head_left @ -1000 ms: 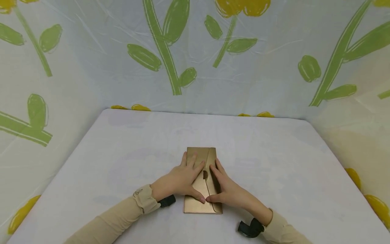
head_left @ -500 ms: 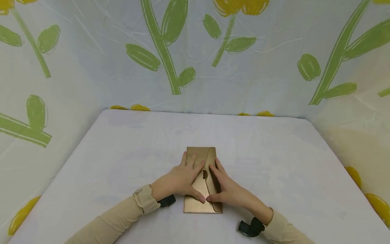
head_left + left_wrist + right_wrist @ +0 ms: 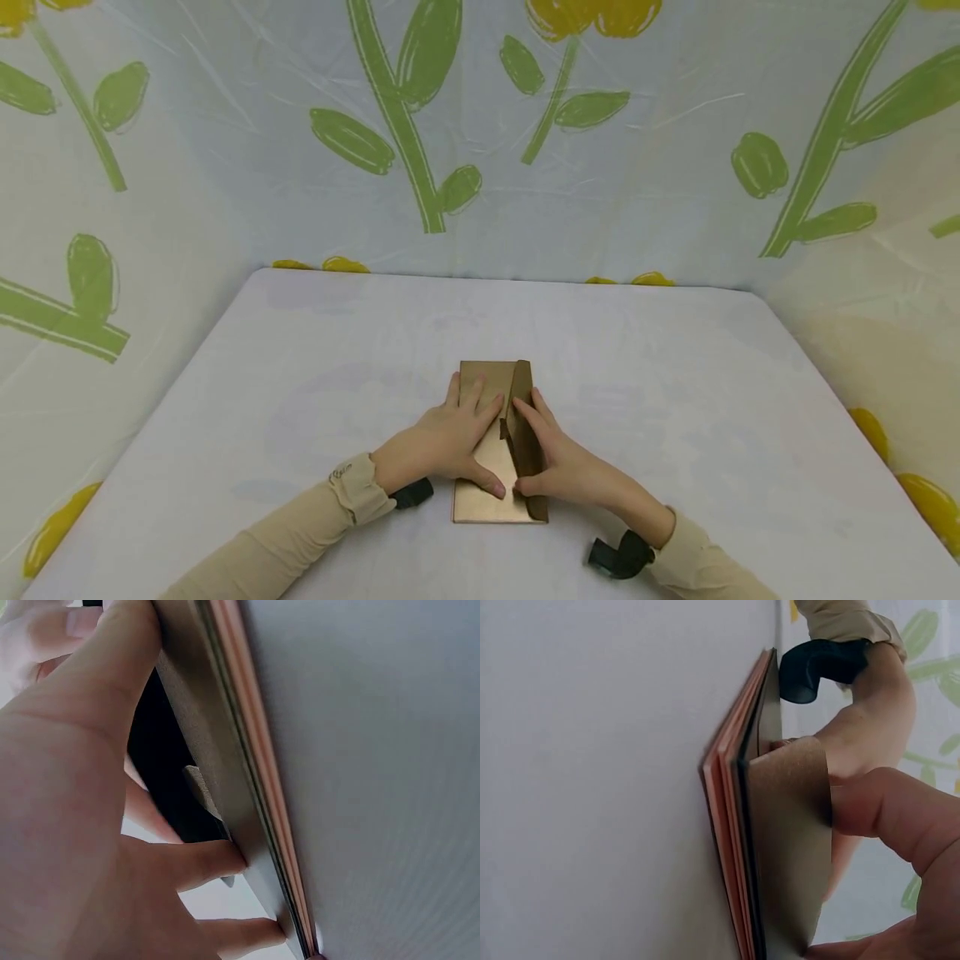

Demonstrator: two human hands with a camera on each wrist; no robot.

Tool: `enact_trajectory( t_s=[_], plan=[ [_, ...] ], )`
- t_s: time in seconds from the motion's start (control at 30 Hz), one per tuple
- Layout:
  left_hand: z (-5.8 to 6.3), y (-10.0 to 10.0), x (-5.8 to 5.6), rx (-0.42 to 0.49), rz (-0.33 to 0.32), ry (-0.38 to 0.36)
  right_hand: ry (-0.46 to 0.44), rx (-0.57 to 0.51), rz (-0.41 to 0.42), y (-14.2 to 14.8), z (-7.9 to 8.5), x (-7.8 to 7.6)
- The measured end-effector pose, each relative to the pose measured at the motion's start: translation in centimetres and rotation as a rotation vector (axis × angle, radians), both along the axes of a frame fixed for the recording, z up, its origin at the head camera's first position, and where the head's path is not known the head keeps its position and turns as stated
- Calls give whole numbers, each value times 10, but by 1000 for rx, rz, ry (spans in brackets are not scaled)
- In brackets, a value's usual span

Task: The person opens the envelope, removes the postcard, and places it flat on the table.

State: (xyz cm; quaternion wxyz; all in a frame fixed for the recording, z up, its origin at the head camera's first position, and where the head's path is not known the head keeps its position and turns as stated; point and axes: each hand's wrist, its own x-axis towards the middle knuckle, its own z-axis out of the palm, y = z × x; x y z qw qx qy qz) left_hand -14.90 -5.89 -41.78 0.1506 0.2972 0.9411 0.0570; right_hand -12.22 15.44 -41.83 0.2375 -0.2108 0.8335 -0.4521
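A flat gold envelope-style folder (image 3: pixel 480 507) lies upright on the white table in front of me. My left hand (image 3: pixel 444 443) rests on its left part with fingers spread. At the right side, my right hand (image 3: pixel 564 467) holds the free edge of the flap (image 3: pixel 528 454) with thumb and fingertips, and the flap stands partly raised. Close up in the right wrist view, the flap (image 3: pixel 791 847) tilts away from the body under my thumb. Several pink-edged layers (image 3: pixel 251 720) show along the folder's side in the left wrist view. What lies under the flap is hidden.
The white table (image 3: pixel 360 333) stretches out around the folder. Behind it and at both sides hangs a pale cloth (image 3: pixel 262 150) with green leaves and yellow flowers. Black devices sit at both wrists, one a black wrist mount (image 3: pixel 621 557) at the right.
The flap lay flat before; my right thumb and fingers have lifted its free edge and tilted it toward the right. My left hand has stayed in place on the folder.
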Motion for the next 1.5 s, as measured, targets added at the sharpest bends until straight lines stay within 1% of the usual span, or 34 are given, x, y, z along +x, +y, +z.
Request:
enact_trajectory(
  t_s=[0.13, 0.27, 0.47, 0.57, 0.67, 0.77, 0.87, 0.97, 1.17, 1.27, 1.4, 1.5],
  plan=[
    [-1, 0, -1, -7, -5, 11, -19, -1, 2, 4, 1, -2],
    [-1, -1, -1, -8, -9, 25, -19, -7, 6, 7, 5, -4],
    [-4, -2, -2, -3, -10, 32, 15, -59, 21, 13, 11, -11],
    [-5, -3, -2, -8, -8, 37, 39, -40, 8, 17, 14, -15],
    [-4, -3, -2, -16, -10, 45, 56, 2, -24, 21, 16, -18],
    [-3, -2, -1, -20, -16, 48, 60, 21, -46, 26, 16, -20],
    [-3, -2, 0, -17, -16, 48, 57, 24, -49, 29, 13, -23],
    [-3, -2, 0, -14, -13, 45, 76, 61, -27, 32, 9, -26],
    [-3, -1, -1, -17, -10, 40, 124, 205, 62, 34, 5, -26],
    [-3, -1, -1, -19, -11, 38, 157, 242, 103, 34, 6, -24],
    [-4, -1, -1, -22, -9, 34, 225, 292, 166, 32, 6, -21],
    [-3, -2, -1, -26, -9, 30, 264, 312, 190, 31, 4, -18]
  ],
)
